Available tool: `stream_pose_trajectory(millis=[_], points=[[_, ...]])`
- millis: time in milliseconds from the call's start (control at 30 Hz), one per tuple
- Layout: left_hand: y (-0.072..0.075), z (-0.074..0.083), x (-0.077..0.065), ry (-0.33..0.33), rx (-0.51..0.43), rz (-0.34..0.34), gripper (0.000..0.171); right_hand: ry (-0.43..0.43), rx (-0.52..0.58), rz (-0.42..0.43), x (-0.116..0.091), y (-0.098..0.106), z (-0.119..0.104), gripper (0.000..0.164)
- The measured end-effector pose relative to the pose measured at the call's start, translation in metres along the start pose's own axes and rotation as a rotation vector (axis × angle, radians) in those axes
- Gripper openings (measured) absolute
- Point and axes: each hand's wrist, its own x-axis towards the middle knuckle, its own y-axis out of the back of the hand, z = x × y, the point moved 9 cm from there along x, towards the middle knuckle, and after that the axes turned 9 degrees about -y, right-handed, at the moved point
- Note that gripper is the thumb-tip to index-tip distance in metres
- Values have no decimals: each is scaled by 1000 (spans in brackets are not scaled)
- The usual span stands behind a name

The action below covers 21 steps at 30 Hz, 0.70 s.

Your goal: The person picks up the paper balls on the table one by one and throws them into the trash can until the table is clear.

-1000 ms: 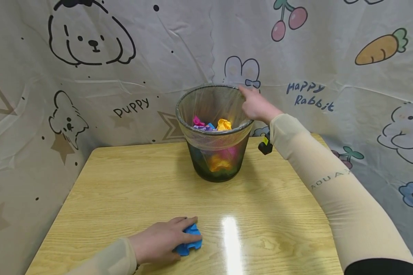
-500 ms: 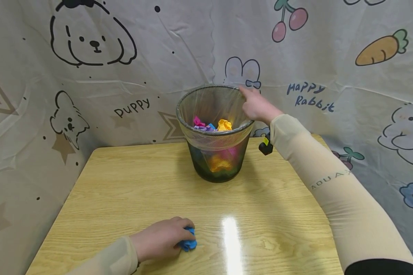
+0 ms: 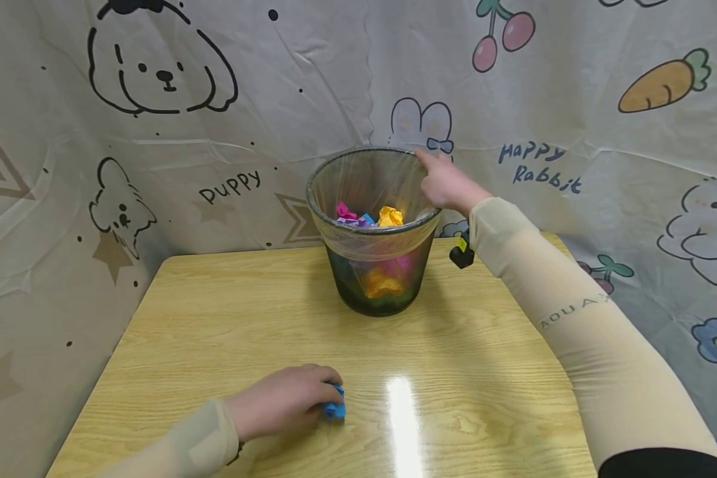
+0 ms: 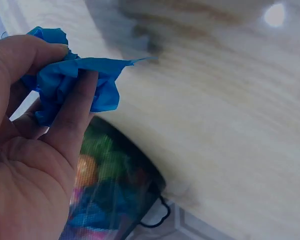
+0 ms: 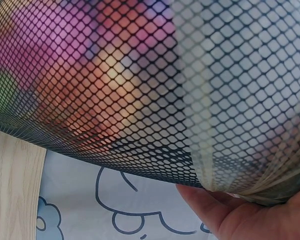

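Observation:
My left hand (image 3: 283, 401) pinches a crumpled piece of blue paper (image 3: 336, 406) close over the front of the table. In the left wrist view, thumb and fingers close on the blue paper (image 4: 107, 90), whose thin corner sticks out past the fingertips. At the back of the table stands a black mesh wastebasket (image 3: 346, 272) with a clear plastic liner folded over its rim. My right hand (image 3: 448, 182) grips that rim on its right side. The right wrist view shows the thumb (image 5: 205, 205) outside the mesh, below the liner edge; part of the hand is cut off there.
Inside the basket lie several crumpled papers, among them a yellow one (image 3: 390, 216) and a magenta one (image 3: 345, 211). The wooden table (image 3: 233, 318) meets a printed cloth backdrop (image 3: 311, 66) behind and at both sides. A glare spot (image 3: 403, 425) shines near the front.
My left fingers have closed round the blue paper, bunching it smaller, and the hand has moved slightly up and away from the front with it. My right hand stays at the rim.

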Motion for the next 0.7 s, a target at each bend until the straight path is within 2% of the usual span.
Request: stream_pose_trajectory(millis=[167, 467, 700], points=[[20, 3, 8, -27, 24, 55, 18, -3, 0, -3, -1, 0, 0, 73], [70, 16, 25, -138, 109, 213, 16, -12, 6, -12, 0, -1, 1, 74], [110, 28, 38, -185, 150, 263, 20, -9, 20, -12, -2, 0, 0, 76]])
